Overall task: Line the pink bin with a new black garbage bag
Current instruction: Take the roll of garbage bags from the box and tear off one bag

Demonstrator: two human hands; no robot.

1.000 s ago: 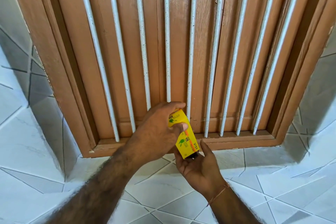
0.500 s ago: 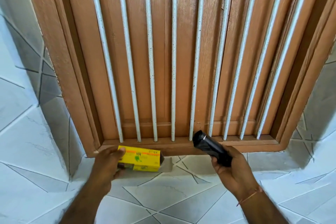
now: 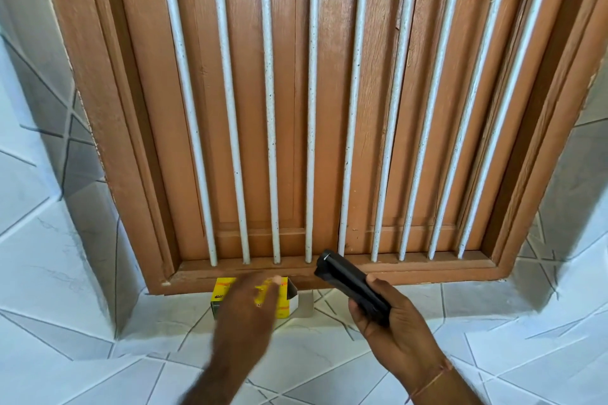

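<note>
A black roll of garbage bags (image 3: 348, 283) sticks up and to the left out of my right hand (image 3: 394, 329), which is closed around its lower end. A yellow cardboard box (image 3: 221, 294) with its right flap open lies on the tiled sill against the wooden window frame. My left hand (image 3: 248, 312) is blurred, hovers just over the box with fingers spread, and hides its middle. I cannot tell whether the fingers touch the box. The pink bin is not in view.
A closed brown wooden window (image 3: 253, 108) with several white vertical bars (image 3: 311, 108) fills the upper view. White tiled sill (image 3: 329, 362) runs below it, and tiled walls (image 3: 39, 240) close in on both sides.
The black roll came out of the yellow box and stays in my right hand. My left hand carried the box left, set it on the sill and let go of it.
</note>
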